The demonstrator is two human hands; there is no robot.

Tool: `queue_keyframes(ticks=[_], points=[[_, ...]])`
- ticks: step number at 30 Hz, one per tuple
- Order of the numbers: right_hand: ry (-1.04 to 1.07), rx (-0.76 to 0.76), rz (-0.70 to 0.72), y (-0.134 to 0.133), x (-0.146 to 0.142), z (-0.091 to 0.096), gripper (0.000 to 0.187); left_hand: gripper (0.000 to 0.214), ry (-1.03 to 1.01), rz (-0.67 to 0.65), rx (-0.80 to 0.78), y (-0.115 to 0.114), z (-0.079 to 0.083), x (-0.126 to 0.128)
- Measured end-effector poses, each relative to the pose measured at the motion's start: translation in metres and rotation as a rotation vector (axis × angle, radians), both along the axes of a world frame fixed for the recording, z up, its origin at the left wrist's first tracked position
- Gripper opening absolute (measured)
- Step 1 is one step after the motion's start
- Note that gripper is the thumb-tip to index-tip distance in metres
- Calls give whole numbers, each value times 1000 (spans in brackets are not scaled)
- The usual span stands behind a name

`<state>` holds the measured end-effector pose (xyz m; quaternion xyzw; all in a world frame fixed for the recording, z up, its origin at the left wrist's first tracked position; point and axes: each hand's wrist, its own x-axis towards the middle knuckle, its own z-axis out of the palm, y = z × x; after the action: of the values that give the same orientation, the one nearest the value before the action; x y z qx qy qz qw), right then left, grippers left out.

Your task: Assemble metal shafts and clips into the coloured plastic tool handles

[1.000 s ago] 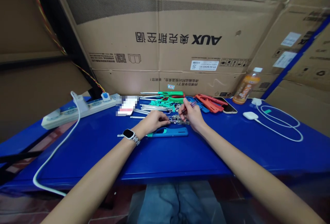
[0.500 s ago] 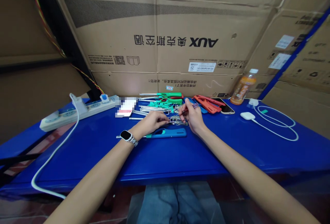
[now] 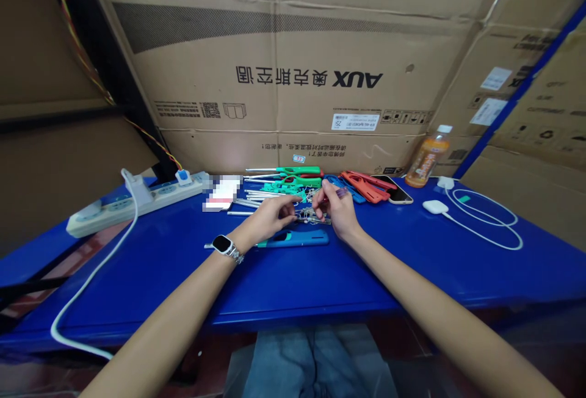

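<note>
My left hand (image 3: 274, 215), with a watch on its wrist, has its fingers bent over a cluster of metal rods and thin pale wires (image 3: 314, 216). Whatever lies between its fingertips is too small to make out. My right hand (image 3: 339, 210) is closed round a slim tool with a purple see-through handle (image 3: 342, 191), its tip hidden near the wires. Just below both hands lies a blue long-nosed lighter (image 3: 302, 238). Beyond them are green lighters (image 3: 300, 171), green lighter parts (image 3: 286, 188) and several metal rods (image 3: 256, 194).
Red handle shells (image 3: 366, 187) and blue ones (image 3: 350, 190) lie at right, beside a phone (image 3: 400, 190). An orange drink bottle (image 3: 425, 160) and a white charger cable (image 3: 515, 236) are farther right. At left stand a power strip (image 3: 155, 193) and a partly blurred-out flat object (image 3: 223, 193).
My left fingertips have lifted slightly from the rods and wires. My right hand has shifted a little left, still holding the purple-handled tool. The view has tilted slightly.
</note>
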<state>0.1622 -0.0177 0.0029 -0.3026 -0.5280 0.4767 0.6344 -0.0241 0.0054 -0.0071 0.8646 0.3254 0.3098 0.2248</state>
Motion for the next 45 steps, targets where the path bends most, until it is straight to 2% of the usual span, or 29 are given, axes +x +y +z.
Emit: queue_keyframes(ticks=[3,8,12,18,23,30,38,45], points=[[-36,27,-3,-1,-1,-1,51,48,10,-3,-2,-1,-2,2],[-84,54,13,-4,-3,-1,50,55,93,-7,127,-3,-4,3],[-130,62,27,-7,-5,0,49,60,180,18,166,-9,1,4],[-252,98,9,-8,-4,-6,49,53,290,68,214,-21,12,8],[-278,131,-2,-9,-4,-7,47,48,299,83,229,-21,11,7],[-247,120,-15,-8,-2,-4,49,57,289,76,232,-17,10,5],[-314,130,1,-9,-4,-7,48,45,314,85,254,-19,10,7],[-291,127,-13,-11,-3,-4,49,51,315,86,251,-19,12,6]])
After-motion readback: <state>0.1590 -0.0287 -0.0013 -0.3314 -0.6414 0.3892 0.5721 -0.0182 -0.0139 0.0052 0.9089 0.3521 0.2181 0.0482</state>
